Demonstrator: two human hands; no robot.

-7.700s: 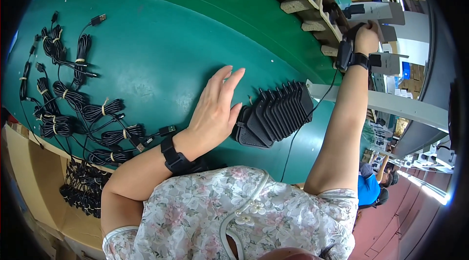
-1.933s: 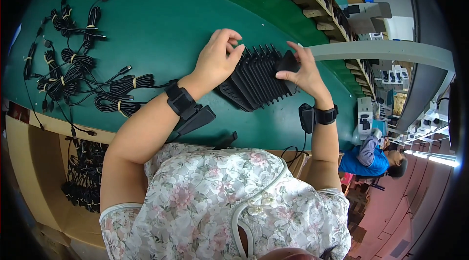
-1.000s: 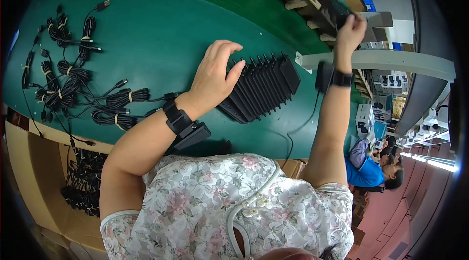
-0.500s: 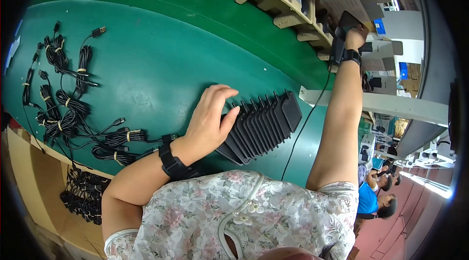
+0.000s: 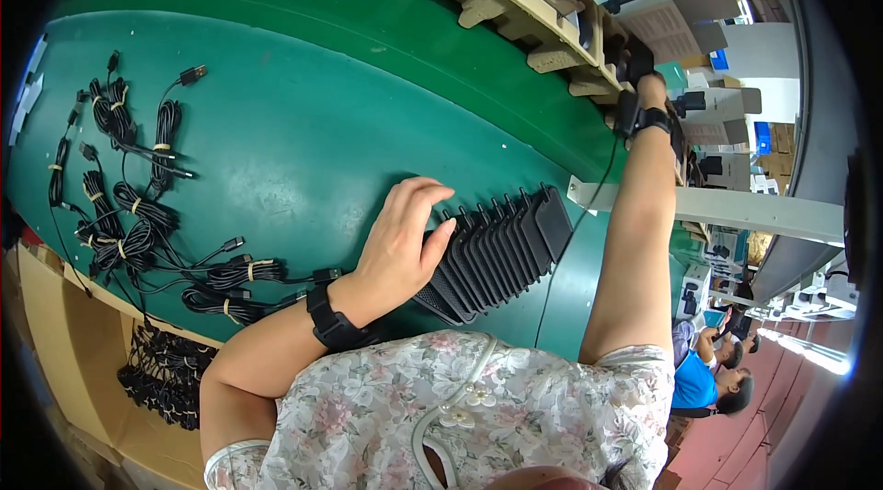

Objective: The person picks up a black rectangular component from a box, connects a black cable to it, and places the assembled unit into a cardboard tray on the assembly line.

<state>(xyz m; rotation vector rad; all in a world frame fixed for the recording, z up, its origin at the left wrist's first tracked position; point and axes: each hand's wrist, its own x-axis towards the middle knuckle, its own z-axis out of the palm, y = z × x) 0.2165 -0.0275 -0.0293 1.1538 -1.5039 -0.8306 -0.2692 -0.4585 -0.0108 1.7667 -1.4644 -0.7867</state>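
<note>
My left hand (image 5: pixel 402 246), a black band at its wrist, rests beside a leaning row of black flat panels (image 5: pixel 501 255). Thin prongs stick up along the row's far edge. The fingers are loosely curved with the thumb apart, and nothing shows between them. Far to the right, my right hand (image 5: pixel 651 90) reaches to the moulded pulp trays, next to a dark flat piece (image 5: pixel 635 57). Its fingers are hidden, so its grip cannot be made out. By its banded wrist is a small black box (image 5: pixel 628 113) with a cable running down to the table.
Several bundled black cables (image 5: pixel 129 214) lie on the green table (image 5: pixel 276 122) at left. Pulp trays (image 5: pixel 529 7) line the far side on a green raised strip. A white metal bar (image 5: pixel 708 205) crosses at right. A cardboard box (image 5: pixel 74 352) holds more cables. Co-workers (image 5: pixel 704 380) sit farther right.
My right hand has lowered a dark flat piece to the tray, and its fingers have gone out of sight. My left hand keeps its place by the panels. The view has shifted slightly.
</note>
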